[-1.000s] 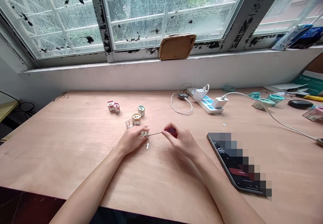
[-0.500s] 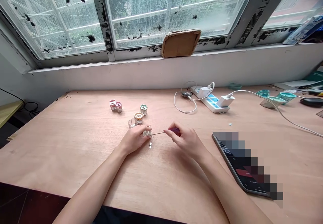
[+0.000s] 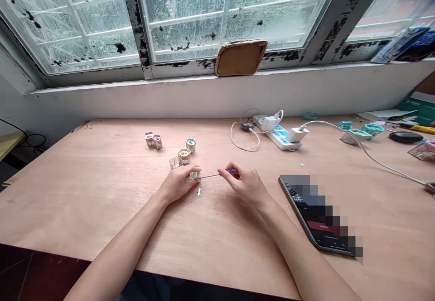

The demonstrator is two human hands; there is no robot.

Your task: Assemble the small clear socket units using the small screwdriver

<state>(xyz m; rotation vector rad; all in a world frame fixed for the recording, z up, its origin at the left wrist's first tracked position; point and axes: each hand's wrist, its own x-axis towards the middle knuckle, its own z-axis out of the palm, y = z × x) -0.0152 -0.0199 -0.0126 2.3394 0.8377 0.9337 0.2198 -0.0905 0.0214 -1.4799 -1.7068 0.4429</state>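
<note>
My left hand (image 3: 176,184) rests on the table, thumb and fingers closed on a small whitish, partly clear box (image 3: 195,174), mostly hidden by them. In my right hand (image 3: 247,184) is a screwdriver (image 3: 233,172) with a purple handle and a thin metal shaft. Its tip points left and reaches the box; whether it goes inside is too small to tell. A small white and dark piece (image 3: 199,192) lies just below. Beyond my left hand stand a clear container (image 3: 174,162), an orange-topped hexagonal box (image 3: 184,156) and a green-topped one (image 3: 190,145).
Two red-topped little boxes (image 3: 153,140) stand further left. A phone (image 3: 317,219) lies right of my right forearm. Toward the wall are a power strip (image 3: 282,136) with chargers and a white cable (image 3: 377,160). Green containers (image 3: 356,136) stand at the right.
The view has turned slightly right, so things on the table appear a little further left. Both hands keep their hold, and the screwdriver stays against the small box.
</note>
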